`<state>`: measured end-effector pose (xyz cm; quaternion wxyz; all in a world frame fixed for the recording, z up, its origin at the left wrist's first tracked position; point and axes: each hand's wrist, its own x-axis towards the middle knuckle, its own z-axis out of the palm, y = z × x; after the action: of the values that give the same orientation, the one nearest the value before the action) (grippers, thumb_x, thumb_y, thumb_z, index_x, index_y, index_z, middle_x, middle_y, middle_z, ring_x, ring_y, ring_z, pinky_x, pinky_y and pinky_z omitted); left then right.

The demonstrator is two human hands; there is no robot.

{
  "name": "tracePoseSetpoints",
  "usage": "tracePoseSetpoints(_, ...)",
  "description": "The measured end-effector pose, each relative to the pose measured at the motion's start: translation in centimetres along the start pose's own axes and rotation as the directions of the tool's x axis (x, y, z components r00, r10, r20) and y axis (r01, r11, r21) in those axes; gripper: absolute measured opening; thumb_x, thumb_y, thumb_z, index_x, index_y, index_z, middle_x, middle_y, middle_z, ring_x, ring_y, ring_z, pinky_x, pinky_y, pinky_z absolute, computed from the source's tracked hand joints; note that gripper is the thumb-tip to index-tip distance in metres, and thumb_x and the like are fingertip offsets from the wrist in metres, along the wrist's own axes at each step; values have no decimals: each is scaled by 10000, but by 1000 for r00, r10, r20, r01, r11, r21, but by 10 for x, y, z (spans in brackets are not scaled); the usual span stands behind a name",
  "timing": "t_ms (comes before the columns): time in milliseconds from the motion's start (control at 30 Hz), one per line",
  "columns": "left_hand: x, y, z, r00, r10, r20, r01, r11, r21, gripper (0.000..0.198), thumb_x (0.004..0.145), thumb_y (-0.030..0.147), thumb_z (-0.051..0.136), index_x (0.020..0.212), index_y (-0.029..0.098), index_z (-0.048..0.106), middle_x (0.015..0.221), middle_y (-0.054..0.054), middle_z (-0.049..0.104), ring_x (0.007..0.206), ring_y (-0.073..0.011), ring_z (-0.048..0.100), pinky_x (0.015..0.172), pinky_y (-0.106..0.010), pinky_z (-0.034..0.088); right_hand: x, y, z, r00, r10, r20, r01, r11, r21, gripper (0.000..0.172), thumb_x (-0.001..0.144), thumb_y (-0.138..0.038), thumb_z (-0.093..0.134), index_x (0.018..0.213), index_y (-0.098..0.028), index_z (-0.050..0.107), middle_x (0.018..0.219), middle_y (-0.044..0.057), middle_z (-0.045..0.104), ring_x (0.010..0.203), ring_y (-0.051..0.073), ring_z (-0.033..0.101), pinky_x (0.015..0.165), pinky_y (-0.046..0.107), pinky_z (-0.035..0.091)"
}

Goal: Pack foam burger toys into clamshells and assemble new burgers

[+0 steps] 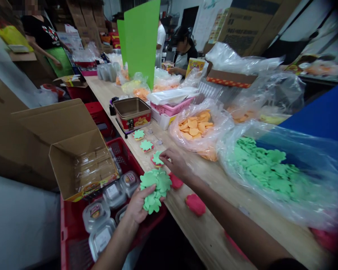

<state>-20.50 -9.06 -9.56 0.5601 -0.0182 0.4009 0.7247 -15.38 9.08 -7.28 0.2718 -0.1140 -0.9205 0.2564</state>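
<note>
A clump of green scalloped cutouts [154,189] sits in the left hand [136,206], its grip curled closed around the clump's underside, above the near edge of the worktop [214,232]. The right hand [176,163] is spread, its fingertips [163,154] against a green cutout [157,158] lying on a red piece [155,162]. Beyond that edge, a red plastic crate [124,153] holds lidded plastic tubs [96,214].

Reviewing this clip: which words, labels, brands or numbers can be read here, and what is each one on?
None can be read for certain: the labels on the clear plastic tubs, the red band of the metal tin and the printing on the cardboard carton are too small or blurred.
</note>
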Motion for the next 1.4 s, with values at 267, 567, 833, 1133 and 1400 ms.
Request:
tracePoseSetpoints(267,3,-11,25,998,-31,47,32,999,-39,398,597,84,700,956,167,551,771,-13,650,633,-166,633,660,-353,537,-30,-57,-26,992,14,128,13,979,-205,154,755,-291,606,886,-213,624,953,63,557,911,216,451,740,342,333)
tracePoseSetpoints(567,-7,-19,33,994,-39,103,40,999,-7,499,619,87,688,1071,198,507,924,-53,641,748,-199,639,653,-352,545,-53,-51,-56,926,358,-123,-277,862,425,131,790,-317,520,844,-199,541,773,13,577,704,138,517,649,283,400)
tracePoseSetpoints(833,-22,-3,5,999,33,-3,-33,996,79,521,654,74,659,1131,186,484,926,-75,652,691,-202,651,602,-322,563,-63,-4,-48,780,622,67,-491,542,682,266,646,-385,629,746,-168,511,608,-29,531,542,107,480,504,232,362)
tracePoseSetpoints(1133,-23,4,9,998,62,-19,-61,997,45,500,655,44,638,1118,177,503,948,-72,654,762,-208,652,647,-310,567,-66,7,-24,879,473,-54,-456,869,190,91,702,-240,575,761,-171,582,746,20,567,706,151,508,659,298,406)
tracePoseSetpoints(1400,-11,-16,30,993,-8,119,9,1000,-7,408,712,139,626,1099,200,514,956,-49,650,767,-179,644,687,-325,556,-77,-29,-50,976,204,-78,-198,977,73,165,791,-295,554,919,-206,608,842,48,553,855,182,498,775,324,389)
